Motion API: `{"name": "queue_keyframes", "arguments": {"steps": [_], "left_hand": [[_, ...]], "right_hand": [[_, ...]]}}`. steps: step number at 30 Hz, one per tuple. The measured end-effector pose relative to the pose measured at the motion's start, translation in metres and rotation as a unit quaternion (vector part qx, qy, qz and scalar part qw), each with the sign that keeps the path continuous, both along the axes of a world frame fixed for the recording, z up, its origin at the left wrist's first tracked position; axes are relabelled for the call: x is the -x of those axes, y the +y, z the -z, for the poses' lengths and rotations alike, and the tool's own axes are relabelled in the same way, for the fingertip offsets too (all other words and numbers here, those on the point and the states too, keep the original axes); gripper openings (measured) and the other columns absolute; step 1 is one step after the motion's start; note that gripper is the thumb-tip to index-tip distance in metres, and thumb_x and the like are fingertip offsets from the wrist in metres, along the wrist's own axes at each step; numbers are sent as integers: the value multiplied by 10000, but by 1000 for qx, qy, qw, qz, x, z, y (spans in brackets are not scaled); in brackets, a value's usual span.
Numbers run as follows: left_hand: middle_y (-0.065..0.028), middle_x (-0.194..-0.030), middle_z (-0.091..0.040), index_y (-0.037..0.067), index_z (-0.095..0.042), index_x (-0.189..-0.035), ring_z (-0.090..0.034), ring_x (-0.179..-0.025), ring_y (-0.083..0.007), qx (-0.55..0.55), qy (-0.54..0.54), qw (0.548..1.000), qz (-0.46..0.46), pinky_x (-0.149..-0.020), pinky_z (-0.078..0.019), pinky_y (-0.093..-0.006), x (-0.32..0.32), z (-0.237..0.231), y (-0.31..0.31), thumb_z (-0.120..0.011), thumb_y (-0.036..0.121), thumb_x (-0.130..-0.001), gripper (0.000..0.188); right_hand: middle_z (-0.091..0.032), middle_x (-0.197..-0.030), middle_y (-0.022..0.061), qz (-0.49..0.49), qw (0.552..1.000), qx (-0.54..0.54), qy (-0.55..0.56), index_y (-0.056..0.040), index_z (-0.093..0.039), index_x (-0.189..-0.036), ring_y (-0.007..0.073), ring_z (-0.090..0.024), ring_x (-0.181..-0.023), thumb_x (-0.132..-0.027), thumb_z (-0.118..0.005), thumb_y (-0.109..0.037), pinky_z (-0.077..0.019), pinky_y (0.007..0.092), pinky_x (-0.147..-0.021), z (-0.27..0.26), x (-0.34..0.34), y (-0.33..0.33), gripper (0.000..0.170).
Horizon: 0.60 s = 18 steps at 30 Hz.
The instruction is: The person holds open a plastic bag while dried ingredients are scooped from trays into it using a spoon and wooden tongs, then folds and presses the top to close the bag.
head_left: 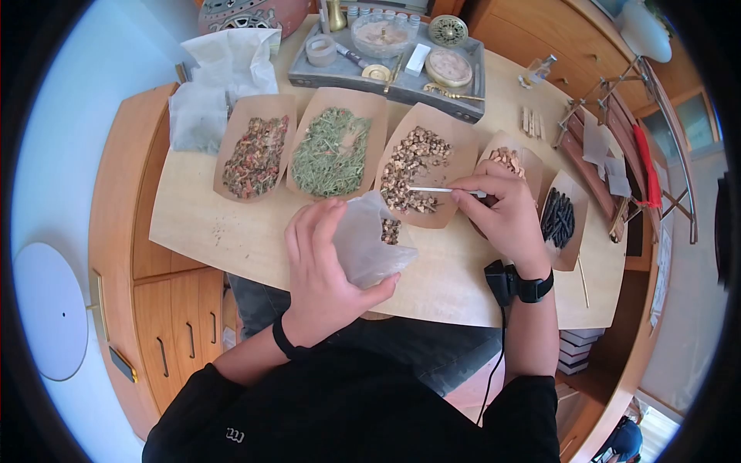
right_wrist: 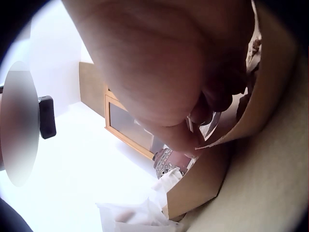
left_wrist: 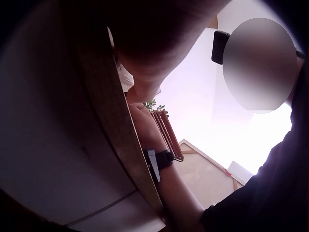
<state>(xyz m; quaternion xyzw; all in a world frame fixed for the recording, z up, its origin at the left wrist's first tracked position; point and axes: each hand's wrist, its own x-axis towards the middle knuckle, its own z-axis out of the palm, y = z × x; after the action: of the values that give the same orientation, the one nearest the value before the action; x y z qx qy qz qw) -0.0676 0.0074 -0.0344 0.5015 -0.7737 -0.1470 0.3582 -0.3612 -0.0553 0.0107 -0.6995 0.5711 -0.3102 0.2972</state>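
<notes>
My left hand (head_left: 318, 282) holds a translucent paper pouch (head_left: 361, 245) between thumb and fingers, its mouth facing the trays. Brown dried chunks (head_left: 390, 231) show inside the pouch. My right hand (head_left: 505, 212) pinches a slim, pale, silvery utensil (head_left: 432, 189), whose far tip reaches into brown chopped pieces (head_left: 409, 174) in a cardboard tray (head_left: 455, 150). What kind of utensil it is, I cannot tell. In the right wrist view, the fingers (right_wrist: 219, 99) are close over a cardboard rim. The left wrist view hides the pouch.
Trays of reddish mix (head_left: 256, 154), green dried herb (head_left: 332, 150), light chips (head_left: 505, 160) and black sticks (head_left: 557, 218) flank the middle one. Behind stands a grey tray (head_left: 301, 77) of jars and brass pieces. White pouches (head_left: 197, 116) lie at left, a wooden rack (head_left: 590, 162) at right.
</notes>
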Motion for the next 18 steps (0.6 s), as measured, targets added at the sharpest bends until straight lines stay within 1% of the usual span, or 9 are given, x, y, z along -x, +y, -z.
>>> {"name": "queue_keyframes", "arguments": {"steps": [2, 5, 7, 10, 13, 14, 16, 17, 18], "left_hand": [[-246, -1588, -452, 53, -340, -1666, -435, -1476, -479, 4, -1, 1000, -2, -1227, -394, -624, -1, 0, 0, -1031, 272, -681, 1223], [-246, -1587, -450, 51, -337, -1666, -435, -1473, -479, 0, -3, 1000, 0, -1227, -395, -622, 0, 0, -1, -1031, 272, -684, 1223], [-247, -1590, -446, 48, -335, -1667, -434, -1473, -479, 2, -1, 1000, 2, -1227, -394, -623, 0, 0, -1, -1030, 270, -687, 1222], [-248, -1594, -442, 46, -332, -1669, -431, -1476, -479, 0, -4, 1000, 1, -1230, -392, -623, 0, 0, 0, -1029, 269, -688, 1224], [-248, -1594, -441, 45, -329, -1670, -428, -1479, -479, 0, -1, 1000, 1, -1235, -386, -623, 0, 0, 0, -1029, 269, -687, 1227], [-248, -1594, -441, 45, -329, -1670, -428, -1479, -479, 0, -1, 1000, 0, -1235, -386, -623, 0, 0, 0, -1029, 269, -687, 1227], [-249, -1597, -438, 49, -326, -1672, -426, -1481, -480, -1, 2, 1000, 3, -1238, -382, -623, 0, 0, -1, -1029, 268, -687, 1229], [-249, -1597, -438, 49, -326, -1672, -426, -1481, -480, -2, 1, 1000, 3, -1238, -382, -623, 0, 0, 0, -1029, 268, -687, 1229], [-248, -1597, -437, 51, -325, -1672, -425, -1482, -479, -4, 0, 1000, 2, -1238, -382, -623, 0, 0, 0, -1029, 267, -687, 1230]], "right_hand": [[-705, -908, 83, -1, 1000, -11, -10, 11, -864, -1123, 164, -658, -794, -984, -824, -69, -527, 313, -718, 0, -1, -1, 165], [-712, -924, 65, 1, 999, -32, -43, 17, -863, -1116, 132, -647, -798, -996, -822, -70, -514, 292, -696, 1, 2, -1, 154], [-715, -940, 47, 20, 994, -65, -85, 16, -865, -1110, 103, -639, -791, -1012, -814, -73, -496, 269, -670, 1, 3, -1, 142], [-708, -943, 33, 26, 990, -81, -109, 17, -867, -1108, 77, -628, -776, -1012, -822, -75, -478, 247, -653, 2, 7, 0, 140], [-700, -937, 27, 14, 988, -96, -124, 1, -872, -1105, 68, -624, -766, -994, -833, -63, -474, 250, -654, -6, 12, 3, 133], [-700, -937, 27, 13, 987, -97, -124, 1, -872, -1105, 68, -624, -766, -994, -833, -63, -474, 250, -654, -10, 12, 5, 133], [-697, -917, 16, -97, 993, -15, -61, -15, -877, -1088, 65, -628, -771, -966, -848, -50, -477, 258, -652, -15, 13, 6, 130], [-697, -917, 16, -97, 993, -16, -62, -15, -877, -1088, 65, -628, -771, -966, -848, -50, -477, 258, -652, -15, 12, 6, 130], [-709, -914, 25, -63, 996, -13, -59, -20, -879, -1077, 79, -639, -767, -956, -847, -49, -480, 266, -649, -14, 12, 6, 129]]}}
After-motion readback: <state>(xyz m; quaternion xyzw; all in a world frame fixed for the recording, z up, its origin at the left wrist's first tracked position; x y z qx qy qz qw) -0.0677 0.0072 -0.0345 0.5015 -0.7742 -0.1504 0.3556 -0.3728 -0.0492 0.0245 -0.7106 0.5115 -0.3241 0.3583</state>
